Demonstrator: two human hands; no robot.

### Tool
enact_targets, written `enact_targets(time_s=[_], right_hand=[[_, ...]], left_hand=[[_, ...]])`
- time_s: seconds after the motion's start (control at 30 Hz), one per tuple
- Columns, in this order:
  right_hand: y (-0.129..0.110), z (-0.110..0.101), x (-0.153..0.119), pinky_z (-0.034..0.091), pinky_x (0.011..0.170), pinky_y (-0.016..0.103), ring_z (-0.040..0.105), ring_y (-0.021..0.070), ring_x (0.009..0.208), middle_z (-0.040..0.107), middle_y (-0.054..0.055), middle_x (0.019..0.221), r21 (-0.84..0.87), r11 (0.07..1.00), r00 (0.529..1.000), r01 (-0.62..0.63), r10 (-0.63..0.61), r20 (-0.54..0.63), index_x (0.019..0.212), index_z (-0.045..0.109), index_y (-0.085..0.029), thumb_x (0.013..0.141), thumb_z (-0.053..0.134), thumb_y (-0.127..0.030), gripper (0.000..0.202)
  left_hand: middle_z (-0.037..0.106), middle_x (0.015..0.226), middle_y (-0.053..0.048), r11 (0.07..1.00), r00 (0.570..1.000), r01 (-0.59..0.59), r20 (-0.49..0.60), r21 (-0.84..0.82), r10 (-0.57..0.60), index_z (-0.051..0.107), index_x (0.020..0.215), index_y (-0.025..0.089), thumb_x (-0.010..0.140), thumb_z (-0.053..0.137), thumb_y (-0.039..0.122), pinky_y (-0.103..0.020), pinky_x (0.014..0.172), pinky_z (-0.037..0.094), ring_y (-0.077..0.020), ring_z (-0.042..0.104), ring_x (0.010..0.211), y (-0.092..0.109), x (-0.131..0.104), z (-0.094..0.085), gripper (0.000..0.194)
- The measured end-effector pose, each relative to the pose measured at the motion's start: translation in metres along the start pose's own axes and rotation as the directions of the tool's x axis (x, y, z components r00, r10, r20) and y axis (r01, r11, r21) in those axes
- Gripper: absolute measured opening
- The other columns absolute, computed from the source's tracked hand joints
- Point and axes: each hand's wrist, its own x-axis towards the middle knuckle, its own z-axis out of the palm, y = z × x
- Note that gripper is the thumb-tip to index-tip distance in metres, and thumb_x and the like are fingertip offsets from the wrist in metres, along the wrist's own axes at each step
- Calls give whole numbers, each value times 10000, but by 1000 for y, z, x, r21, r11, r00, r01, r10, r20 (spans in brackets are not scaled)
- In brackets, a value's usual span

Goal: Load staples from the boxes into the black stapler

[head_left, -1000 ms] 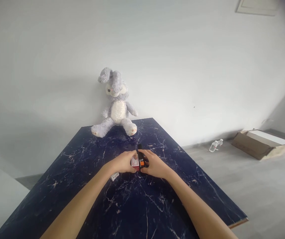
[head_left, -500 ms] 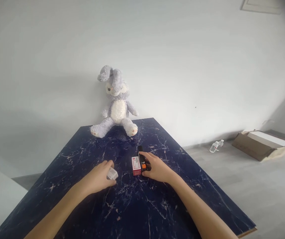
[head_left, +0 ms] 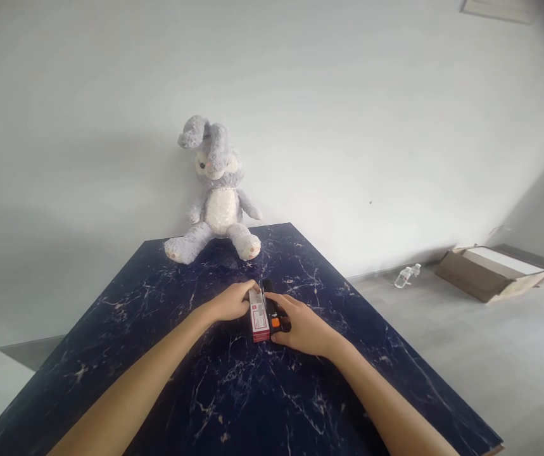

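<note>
A red-and-white box point(head_left: 259, 321) lies on the dark blue marbled table point(head_left: 234, 405). Along its right side is a long black object with an orange button point(head_left: 275, 322); its exact kind is unclear. My right hand point(head_left: 303, 324) grips this black object from the right, thumb at the near end and fingers at the far part. At the far end of the red-and-white box, my left hand point(head_left: 234, 301) is closed around a small white box point(head_left: 253, 295), which is mostly hidden by the fingers and lies against the other box.
A grey plush rabbit point(head_left: 221, 209) sits at the table's far edge against the wall. On the floor to the right are clear plastic bottles point(head_left: 403, 277) and a cardboard box point(head_left: 475, 275) with a white panel.
My left hand has moved right and away from me, bringing the small white box to the far end of the red-and-white box. My right hand stays on the black object.
</note>
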Motion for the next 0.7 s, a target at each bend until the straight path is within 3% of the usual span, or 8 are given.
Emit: enact_targets(time_s=[0.1,0.2,0.27,0.33,0.43,0.57,0.7], right_hand=[[1,0,0,519,863,361,616,249,1073,538,55,1376,0,1000,1000,-5,5,-2,1480,359,-391,726,741,-228,861],[1,1,0,510,890,361,610,248,1090,533,54,1382,8,1000,1000,4,-4,-2,1481,357,-389,719,730,-202,868],[0,2,0,508,888,361,608,252,1093,538,58,1379,6,1000,1000,9,-9,-9,1475,368,-381,712,725,-189,865],[2,2,0,510,875,359,614,250,1075,557,61,1356,2,1000,1000,4,-4,-28,1470,379,-371,708,718,-178,855],[13,-4,2,501,894,366,618,253,1071,580,68,1336,-14,1000,997,-4,3,-76,1462,398,-344,691,711,-151,855],[47,-23,7,506,903,366,640,253,1051,611,91,1318,2,998,982,-62,61,-178,1476,387,-283,650,691,-110,897],[90,-43,12,529,854,328,674,207,937,686,59,1175,51,978,899,-204,208,-384,1474,383,-262,669,610,-97,852]], left_hand=[[550,1445,-54,999,997,-44,56,-8,44,442,1450,309,754,625,175,-391,1055,472,-279,542,1308,-8,-18,-3,731],[296,1612,-77,999,995,-35,97,30,32,198,1564,351,651,825,349,-454,1108,417,-349,378,1427,-20,-40,5,1107],[249,1627,-89,998,1000,-29,-1,54,29,117,1581,344,594,873,459,-501,1154,340,-377,271,1471,-25,-48,17,1248],[293,1605,-116,998,996,-25,-81,57,30,95,1587,321,604,865,513,-521,1161,304,-384,259,1470,-26,-46,30,1264],[381,1556,-151,997,988,-42,-146,59,50,113,1589,278,640,846,519,-514,1144,307,-382,305,1444,-23,-24,41,1223],[442,1510,-186,987,979,-90,-168,137,112,166,1581,212,613,853,533,-477,1126,323,-380,343,1420,-8,32,51,1230],[498,1441,-219,975,966,-44,-241,218,98,187,1572,163,619,831,559,-435,1061,392,-379,455,1344,19,95,75,1216]])
